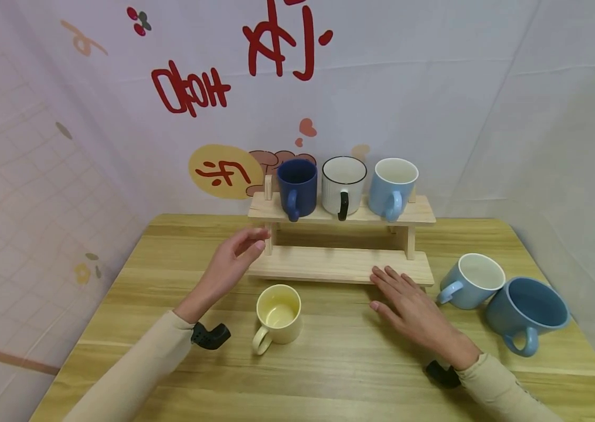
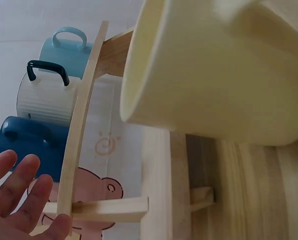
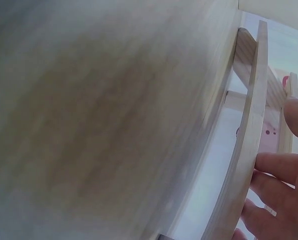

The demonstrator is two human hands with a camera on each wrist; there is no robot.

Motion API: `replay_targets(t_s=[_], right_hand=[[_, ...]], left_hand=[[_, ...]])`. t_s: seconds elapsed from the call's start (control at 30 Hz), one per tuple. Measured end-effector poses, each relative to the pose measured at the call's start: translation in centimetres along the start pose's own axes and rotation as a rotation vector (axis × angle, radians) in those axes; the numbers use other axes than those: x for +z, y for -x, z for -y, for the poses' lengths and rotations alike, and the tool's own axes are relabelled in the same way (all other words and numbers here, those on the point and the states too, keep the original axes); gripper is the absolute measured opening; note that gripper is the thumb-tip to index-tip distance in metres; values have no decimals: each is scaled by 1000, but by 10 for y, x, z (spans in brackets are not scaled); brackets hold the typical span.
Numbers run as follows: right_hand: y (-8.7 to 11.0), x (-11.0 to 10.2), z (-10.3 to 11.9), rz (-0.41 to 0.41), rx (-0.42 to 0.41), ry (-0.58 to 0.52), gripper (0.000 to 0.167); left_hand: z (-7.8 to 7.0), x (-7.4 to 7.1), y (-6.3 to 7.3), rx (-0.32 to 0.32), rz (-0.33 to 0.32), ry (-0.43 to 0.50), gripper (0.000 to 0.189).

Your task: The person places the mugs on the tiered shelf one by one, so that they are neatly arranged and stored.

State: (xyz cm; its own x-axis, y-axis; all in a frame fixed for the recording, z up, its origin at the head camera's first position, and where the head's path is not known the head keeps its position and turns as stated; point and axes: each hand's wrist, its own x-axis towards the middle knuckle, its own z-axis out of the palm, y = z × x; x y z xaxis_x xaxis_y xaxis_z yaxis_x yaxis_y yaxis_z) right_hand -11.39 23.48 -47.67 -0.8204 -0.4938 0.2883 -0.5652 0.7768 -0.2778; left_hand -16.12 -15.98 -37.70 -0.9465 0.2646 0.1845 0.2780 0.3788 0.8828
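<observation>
A two-tier wooden rack (image 1: 339, 265) stands at the back of the table, with a dark blue mug (image 1: 305, 190), a white mug with a black handle (image 1: 334, 196) and a light blue mug (image 1: 381, 193) on its upper shelf. Beside the rack's left upright is my left hand (image 1: 234, 255), fingers loosely bent and nothing in them. My right hand (image 1: 413, 305) lies flat, its fingertips at the front edge of the lower shelf. A yellow mug (image 1: 289, 331) sits upright in front of the rack, between the hands; it looms large in the left wrist view.
Right of my right hand, a light blue mug with a white inside (image 1: 466, 290) stands close to a wider grey-blue mug (image 1: 521, 310) near the table's right edge. A white printed cloth (image 1: 408, 105) hangs behind and around the wooden table (image 1: 297, 387).
</observation>
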Motion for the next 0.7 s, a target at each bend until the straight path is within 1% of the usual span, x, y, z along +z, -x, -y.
replay_targets(t_s=[0.23,0.37,0.5,0.6,0.7], right_hand=[[0,0,0,4,6,1,61],[-1,0,0,-5,-2,-2,60],[-1,0,0,-1,0,-3,60],[-1,0,0,-2,-2,-1,60],[-1,0,0,-9,-6,-1,60]], left_hand=[[15,-8,22,-10,35,4,38],[23,-11,36,-12,37,-1,38],[32,-14,51,-23,43,-32,37],[39,-17,61,-28,64,-40,35],[44,-21,69,-25,96,-13,36]])
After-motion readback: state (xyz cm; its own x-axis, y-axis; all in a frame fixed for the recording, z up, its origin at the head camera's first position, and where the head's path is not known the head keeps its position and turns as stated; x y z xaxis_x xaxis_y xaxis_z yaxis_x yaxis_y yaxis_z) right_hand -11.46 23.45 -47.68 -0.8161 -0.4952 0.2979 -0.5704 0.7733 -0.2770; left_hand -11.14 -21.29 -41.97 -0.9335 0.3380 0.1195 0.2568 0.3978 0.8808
